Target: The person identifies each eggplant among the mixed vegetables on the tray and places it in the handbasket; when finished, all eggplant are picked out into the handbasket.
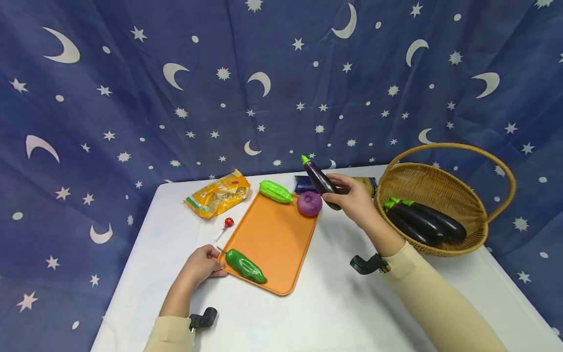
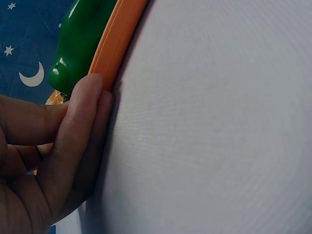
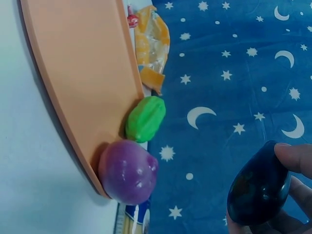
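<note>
My right hand (image 1: 354, 199) grips a dark purple eggplant (image 1: 320, 178) by its lower part, raised above the table beyond the tray's far right corner. Its green stem end points up and left; in the right wrist view the eggplant (image 3: 258, 187) appears end-on. At the near left corner of the orange tray (image 1: 272, 234), my left hand (image 1: 203, 268) pinches the rim. A dark green pepper (image 1: 245, 266) lies along the tray's near edge, close to those fingers. On the far edge rest a light green ridged vegetable (image 1: 275, 191) and a purple onion (image 1: 309, 204).
A wicker basket (image 1: 477, 232) with a tall handle stands at the right, holding several eggplants (image 1: 424, 222). Left of the tray lie a yellow snack bag (image 1: 220, 194) and a red lollipop (image 1: 227, 223). A blue package (image 1: 303, 184) lies behind the onion. A starry curtain (image 1: 281, 88) hangs behind the table.
</note>
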A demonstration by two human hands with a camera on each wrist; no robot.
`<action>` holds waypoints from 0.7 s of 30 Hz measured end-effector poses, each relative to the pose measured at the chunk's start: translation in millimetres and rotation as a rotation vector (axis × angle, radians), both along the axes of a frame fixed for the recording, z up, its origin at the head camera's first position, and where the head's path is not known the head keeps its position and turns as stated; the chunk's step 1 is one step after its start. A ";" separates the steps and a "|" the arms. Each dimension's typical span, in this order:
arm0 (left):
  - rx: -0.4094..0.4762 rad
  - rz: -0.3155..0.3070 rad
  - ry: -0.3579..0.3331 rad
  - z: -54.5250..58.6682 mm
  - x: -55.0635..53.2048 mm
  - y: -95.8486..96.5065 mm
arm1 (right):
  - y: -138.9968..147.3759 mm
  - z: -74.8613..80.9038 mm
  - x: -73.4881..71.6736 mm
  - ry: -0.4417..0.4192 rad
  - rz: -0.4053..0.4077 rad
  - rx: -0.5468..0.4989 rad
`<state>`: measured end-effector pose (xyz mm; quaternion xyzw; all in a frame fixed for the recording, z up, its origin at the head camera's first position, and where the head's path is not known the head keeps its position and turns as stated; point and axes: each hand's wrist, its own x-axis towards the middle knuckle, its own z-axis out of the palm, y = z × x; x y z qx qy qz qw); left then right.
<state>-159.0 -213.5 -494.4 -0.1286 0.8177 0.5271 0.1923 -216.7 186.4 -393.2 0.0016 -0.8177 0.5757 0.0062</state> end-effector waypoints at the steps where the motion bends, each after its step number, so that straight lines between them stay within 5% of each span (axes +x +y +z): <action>1: 0.002 0.000 0.002 -0.3 0.4 0.0 | 1.8 0.4 1.0 0.004 -0.001 -0.002; 21: 0.005 -0.013 0.014 -0.3 2.4 1.0 | 47.5 23.2 19.6 -0.022 -0.108 0.031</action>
